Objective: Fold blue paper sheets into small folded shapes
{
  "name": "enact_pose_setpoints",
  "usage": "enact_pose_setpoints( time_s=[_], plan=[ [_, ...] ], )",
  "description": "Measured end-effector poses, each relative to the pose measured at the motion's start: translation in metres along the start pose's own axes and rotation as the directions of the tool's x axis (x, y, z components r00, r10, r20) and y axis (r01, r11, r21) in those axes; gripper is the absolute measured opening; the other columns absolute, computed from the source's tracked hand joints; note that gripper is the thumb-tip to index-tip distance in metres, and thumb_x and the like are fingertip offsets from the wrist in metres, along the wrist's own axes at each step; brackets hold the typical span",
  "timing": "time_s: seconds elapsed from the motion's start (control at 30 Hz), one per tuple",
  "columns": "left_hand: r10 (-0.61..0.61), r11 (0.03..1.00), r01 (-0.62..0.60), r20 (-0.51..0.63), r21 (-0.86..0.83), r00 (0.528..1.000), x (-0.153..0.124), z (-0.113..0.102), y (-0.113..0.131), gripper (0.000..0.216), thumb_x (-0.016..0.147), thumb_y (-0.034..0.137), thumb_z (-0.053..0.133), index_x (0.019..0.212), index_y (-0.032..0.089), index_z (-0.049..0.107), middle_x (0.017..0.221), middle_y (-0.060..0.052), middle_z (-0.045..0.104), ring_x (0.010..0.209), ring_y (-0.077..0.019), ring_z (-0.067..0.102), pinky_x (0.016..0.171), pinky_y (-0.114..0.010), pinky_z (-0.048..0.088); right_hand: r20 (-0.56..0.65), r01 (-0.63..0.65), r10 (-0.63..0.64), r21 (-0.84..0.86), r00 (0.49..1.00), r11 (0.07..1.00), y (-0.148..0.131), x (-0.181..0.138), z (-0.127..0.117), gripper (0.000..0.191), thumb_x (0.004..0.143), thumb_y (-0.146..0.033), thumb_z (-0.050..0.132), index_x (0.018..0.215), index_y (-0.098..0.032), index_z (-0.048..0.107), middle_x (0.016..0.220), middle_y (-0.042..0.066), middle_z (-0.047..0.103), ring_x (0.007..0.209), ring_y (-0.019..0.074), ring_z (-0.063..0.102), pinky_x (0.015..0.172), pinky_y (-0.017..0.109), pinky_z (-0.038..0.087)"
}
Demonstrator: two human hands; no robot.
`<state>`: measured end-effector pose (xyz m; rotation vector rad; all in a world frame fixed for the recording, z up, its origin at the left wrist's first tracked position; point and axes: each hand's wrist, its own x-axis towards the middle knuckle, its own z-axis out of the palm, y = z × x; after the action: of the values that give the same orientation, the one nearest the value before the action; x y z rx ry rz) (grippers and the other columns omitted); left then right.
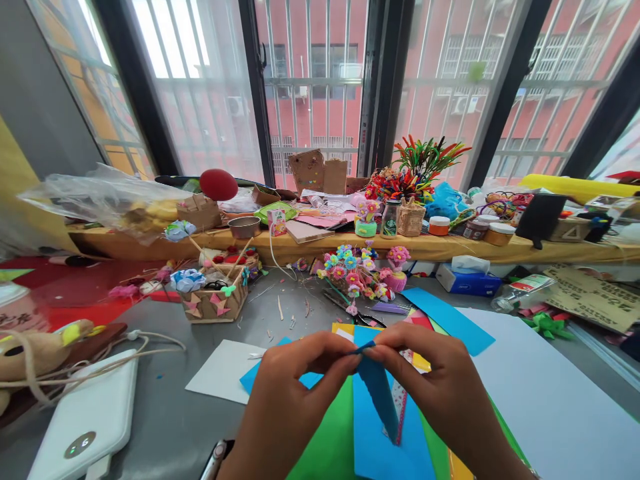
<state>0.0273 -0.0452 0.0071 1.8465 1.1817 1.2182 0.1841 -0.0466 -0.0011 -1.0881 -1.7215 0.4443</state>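
Between my two hands hangs a narrow piece of blue paper [379, 387], pinched at its upper end and dangling downward. My left hand [307, 373] grips it between thumb and forefinger. On the other side, my right hand [433, 367] pinches the same end, the fingertips of both hands nearly touching. Beneath them lie a larger blue sheet [367, 440] and a green sheet [325, 433]. Part of a strip with a small pink pattern [403, 400] shows behind the hanging paper.
White paper [227, 370] lies to the left, a large white sheet [540, 373] to the right. Farther back stand a cardboard box [215, 303] with paper flowers, colourful craft flowers [353, 267] and a tissue box [467, 280]. A white power bank [87, 420] with a cable sits front left.
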Motion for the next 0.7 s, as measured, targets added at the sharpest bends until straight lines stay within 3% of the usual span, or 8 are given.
enact_pose_setpoints(
  time_s=[0.2, 0.37, 0.53, 0.7],
  plan=[
    [0.034, 0.998, -0.035, 0.037, 0.054, 0.999, 0.0005, -0.0016, -0.0029, 0.007, 0.070, 0.022, 0.062, 0.065, 0.019, 0.065, 0.057, 0.003, 0.068, 0.052, -0.0107, 0.062, 0.051, -0.015, 0.048, -0.002, -0.033, 0.034, 0.107, 0.999, 0.994, -0.0004, 0.0006, 0.0018, 0.006, 0.073, -0.021, 0.060, 0.069, -0.019, 0.064, 0.064, 0.000, 0.066, 0.061, 0.0143, 0.059, 0.055, 0.022, 0.046],
    [-0.007, 1.000, 0.007, -0.025, 0.008, 1.000, -0.0005, -0.0002, 0.0012, 0.009, 0.069, 0.021, 0.063, 0.061, 0.019, 0.065, 0.056, 0.003, 0.068, 0.051, -0.0107, 0.061, 0.054, -0.017, 0.049, -0.008, -0.032, 0.033, 0.083, 0.999, 0.996, -0.0003, -0.0007, 0.0033, 0.010, 0.074, -0.022, 0.059, 0.065, -0.019, 0.063, 0.060, -0.001, 0.063, 0.057, 0.0129, 0.057, 0.054, 0.021, 0.045],
    [-0.061, 0.995, 0.052, -0.104, -0.086, 0.993, -0.0001, 0.0001, 0.0024, 0.010, 0.069, 0.022, 0.063, 0.060, 0.018, 0.065, 0.058, 0.002, 0.068, 0.053, -0.0119, 0.063, 0.053, -0.017, 0.050, 0.089, -0.130, 0.120, 0.111, 0.989, 0.985, 0.0001, 0.0023, 0.0009, 0.010, 0.071, -0.029, 0.062, 0.070, -0.019, 0.065, 0.067, 0.000, 0.067, 0.062, 0.0143, 0.061, 0.057, 0.022, 0.048],
    [-0.094, 0.988, 0.080, -0.106, -0.132, 0.990, 0.0009, -0.0005, 0.0008, 0.009, 0.067, 0.023, 0.065, 0.060, 0.018, 0.065, 0.057, 0.002, 0.068, 0.053, -0.0129, 0.064, 0.053, -0.018, 0.051, 0.119, -0.195, 0.184, 0.096, 0.976, 0.976, -0.0002, 0.0050, 0.0008, 0.013, 0.071, -0.027, 0.062, 0.063, -0.018, 0.066, 0.057, -0.002, 0.065, 0.054, 0.0121, 0.059, 0.050, 0.019, 0.044]
  ],
)
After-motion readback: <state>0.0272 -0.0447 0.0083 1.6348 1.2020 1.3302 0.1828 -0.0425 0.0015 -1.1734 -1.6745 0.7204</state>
